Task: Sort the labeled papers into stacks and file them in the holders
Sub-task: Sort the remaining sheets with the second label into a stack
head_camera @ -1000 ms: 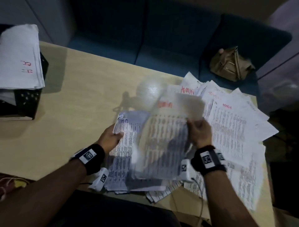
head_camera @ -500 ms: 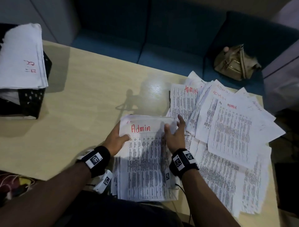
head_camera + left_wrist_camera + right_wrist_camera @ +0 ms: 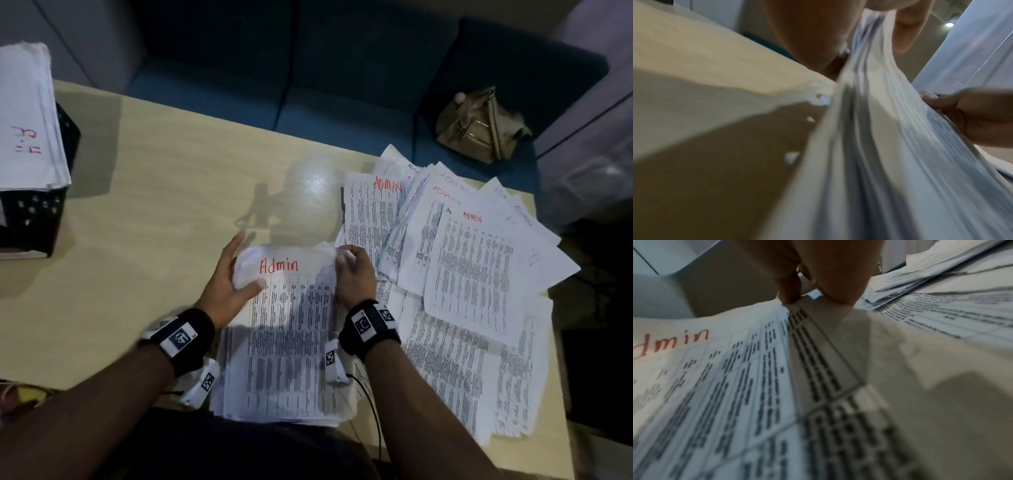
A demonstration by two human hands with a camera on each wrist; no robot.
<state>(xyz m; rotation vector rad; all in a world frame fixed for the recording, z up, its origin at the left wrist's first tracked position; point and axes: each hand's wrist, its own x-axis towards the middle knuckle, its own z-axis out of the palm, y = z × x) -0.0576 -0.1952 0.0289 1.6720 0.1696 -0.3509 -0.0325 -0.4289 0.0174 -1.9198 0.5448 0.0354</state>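
A stack of printed sheets headed "Admin" in red lies at the table's near edge in front of me. My left hand holds its upper left corner, thumb on top of the sheets and fingers along the edge. My right hand pinches the upper right corner, fingers curled; the right wrist view shows the fingertips on the top sheet. The stack's top edge curls up slightly between both hands.
Loose "Admin" sheets fan across the right side of the wooden table. A black mesh holder at the far left carries papers marked "H.R". Beyond the table, a tan bag sits on a blue sofa.
A sheet that my right hand was swinging over a second ago now lies on top of the stack. Both hands have moved up to the stack's top corners.
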